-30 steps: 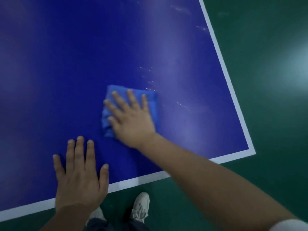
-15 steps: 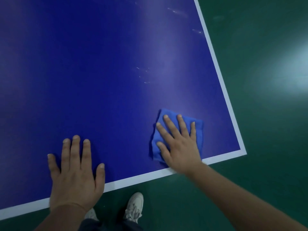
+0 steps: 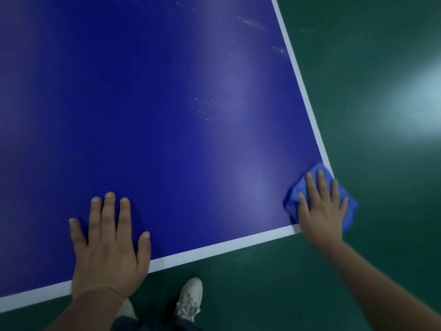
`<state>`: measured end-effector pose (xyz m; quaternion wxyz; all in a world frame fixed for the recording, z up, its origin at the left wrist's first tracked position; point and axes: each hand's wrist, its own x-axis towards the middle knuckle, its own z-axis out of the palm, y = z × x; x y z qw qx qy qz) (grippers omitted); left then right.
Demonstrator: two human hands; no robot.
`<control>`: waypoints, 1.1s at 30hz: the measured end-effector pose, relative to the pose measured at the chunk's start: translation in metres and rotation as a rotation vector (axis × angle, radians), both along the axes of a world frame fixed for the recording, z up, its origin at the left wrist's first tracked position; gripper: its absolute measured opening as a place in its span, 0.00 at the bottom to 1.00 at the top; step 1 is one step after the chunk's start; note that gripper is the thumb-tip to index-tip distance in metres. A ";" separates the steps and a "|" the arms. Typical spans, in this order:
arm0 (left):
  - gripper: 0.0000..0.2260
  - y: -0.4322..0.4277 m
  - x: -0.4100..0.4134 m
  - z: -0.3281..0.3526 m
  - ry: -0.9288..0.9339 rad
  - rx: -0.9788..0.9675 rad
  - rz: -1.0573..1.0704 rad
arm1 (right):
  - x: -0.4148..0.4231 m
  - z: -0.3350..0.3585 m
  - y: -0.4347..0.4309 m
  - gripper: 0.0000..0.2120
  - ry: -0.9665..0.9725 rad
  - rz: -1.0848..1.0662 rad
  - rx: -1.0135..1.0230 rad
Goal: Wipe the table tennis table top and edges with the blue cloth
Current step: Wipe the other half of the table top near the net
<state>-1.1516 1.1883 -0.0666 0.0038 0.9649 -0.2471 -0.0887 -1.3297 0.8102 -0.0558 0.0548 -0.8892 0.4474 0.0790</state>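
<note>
I saw the right hand [image 3: 322, 211] pressing the cloth [image 3: 293, 199] with straight fingers on the table [image 3: 167, 115] corner. The left hand [image 3: 107, 247] lay flat, fingers spread, well apart from it.

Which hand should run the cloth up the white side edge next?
Right. The right hand lies flat on the blue cloth at the corner where the side edge starts. The left hand is flat on the bare top, holding nothing.
</note>
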 end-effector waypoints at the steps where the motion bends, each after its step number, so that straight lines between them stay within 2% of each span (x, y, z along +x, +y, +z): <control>1: 0.34 0.000 0.001 0.000 -0.004 0.001 0.001 | -0.012 0.001 0.008 0.33 0.022 0.008 0.009; 4: 0.34 0.000 0.000 0.000 -0.010 -0.008 0.000 | -0.003 0.002 -0.006 0.34 0.029 -0.026 0.010; 8: 0.33 0.001 -0.001 -0.001 -0.003 0.010 -0.014 | 0.066 0.000 -0.017 0.30 -0.023 -0.205 -0.007; 10: 0.33 0.001 0.000 -0.001 -0.002 -0.006 -0.007 | 0.097 -0.004 0.013 0.29 -0.038 -0.074 -0.014; 12: 0.33 0.000 0.000 -0.001 -0.014 -0.013 -0.003 | 0.103 -0.008 0.067 0.29 -0.058 0.206 -0.037; 14: 0.33 0.000 0.000 -0.001 -0.015 -0.015 -0.005 | 0.076 -0.011 0.111 0.28 -0.053 0.462 -0.031; 16: 0.33 0.001 0.001 -0.001 -0.014 -0.008 -0.008 | 0.040 -0.010 0.109 0.29 -0.026 0.521 -0.005; 18: 0.34 0.001 0.002 0.000 0.000 0.000 -0.007 | 0.015 -0.006 0.072 0.30 0.015 0.367 -0.020; 21: 0.34 0.001 0.002 0.001 0.014 0.024 -0.001 | 0.017 -0.001 0.017 0.35 0.050 -0.027 0.005; 23: 0.33 0.001 0.001 0.002 0.025 0.016 0.001 | 0.044 0.000 0.023 0.35 0.041 -0.072 -0.001; 28: 0.33 -0.001 0.001 0.004 0.026 -0.009 0.012 | 0.144 -0.012 0.156 0.29 -0.131 0.593 -0.033; 31: 0.34 -0.002 0.002 0.003 0.020 -0.007 0.014 | 0.229 -0.016 0.220 0.27 -0.204 0.799 0.087; 33: 0.34 -0.002 0.001 0.002 0.010 -0.010 0.013 | 0.283 -0.013 0.232 0.28 -0.181 0.872 0.115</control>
